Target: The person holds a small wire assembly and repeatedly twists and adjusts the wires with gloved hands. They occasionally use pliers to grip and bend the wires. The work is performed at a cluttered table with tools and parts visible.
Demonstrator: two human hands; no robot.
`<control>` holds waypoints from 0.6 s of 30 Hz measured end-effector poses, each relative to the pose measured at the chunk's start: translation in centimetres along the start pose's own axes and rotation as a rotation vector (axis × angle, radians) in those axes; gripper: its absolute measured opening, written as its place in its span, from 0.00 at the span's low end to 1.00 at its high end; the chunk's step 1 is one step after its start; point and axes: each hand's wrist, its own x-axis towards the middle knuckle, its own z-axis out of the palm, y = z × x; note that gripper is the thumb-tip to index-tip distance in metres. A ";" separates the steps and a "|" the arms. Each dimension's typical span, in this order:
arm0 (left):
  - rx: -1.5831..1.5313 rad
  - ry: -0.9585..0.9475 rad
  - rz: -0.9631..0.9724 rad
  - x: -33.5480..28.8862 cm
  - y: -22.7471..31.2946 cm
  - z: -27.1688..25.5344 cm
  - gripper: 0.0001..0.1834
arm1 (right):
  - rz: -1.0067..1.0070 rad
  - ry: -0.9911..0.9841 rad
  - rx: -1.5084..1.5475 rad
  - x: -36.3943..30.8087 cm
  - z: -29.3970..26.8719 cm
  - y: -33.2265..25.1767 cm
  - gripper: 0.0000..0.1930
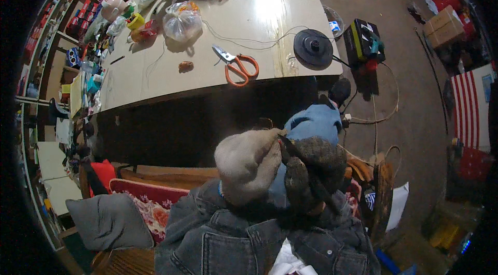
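My left hand (247, 163) wears a pale beige knit glove, and its fingers are curled in toward the other hand over my lap. A dark grey glove covers my right hand (320, 163), which is also closed. The two hands meet above my blue-clad leg (315, 122). Between them runs a dark, narrow thing (285, 149); its kind is too dim to make out. Beyond my hands, orange-handled scissors (232, 59) lie partly spread near the table's front edge. A small brown lump (185, 66) sits to their left.
On the pale table (202, 85) stand a filled plastic bag (182, 22) and a round black disc (306, 46) with a knob. Thin wire trails across the top. A black case (358, 41) with a green tool stands right, cords nearby. A grey cushion (109, 220) lies left.
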 end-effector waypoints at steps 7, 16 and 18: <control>0.011 0.024 0.015 -0.1 -1.0 0.2 0.12 | -0.040 -0.078 -0.067 -3.8 -0.5 -2.4 0.16; -0.044 0.035 -0.029 0.4 -1.4 0.6 0.10 | -0.039 -0.070 -0.058 -2.9 -0.3 -2.1 0.15; -0.060 0.021 -0.055 0.4 -1.3 0.6 0.10 | -0.033 -0.065 -0.056 -2.8 -0.3 -2.0 0.15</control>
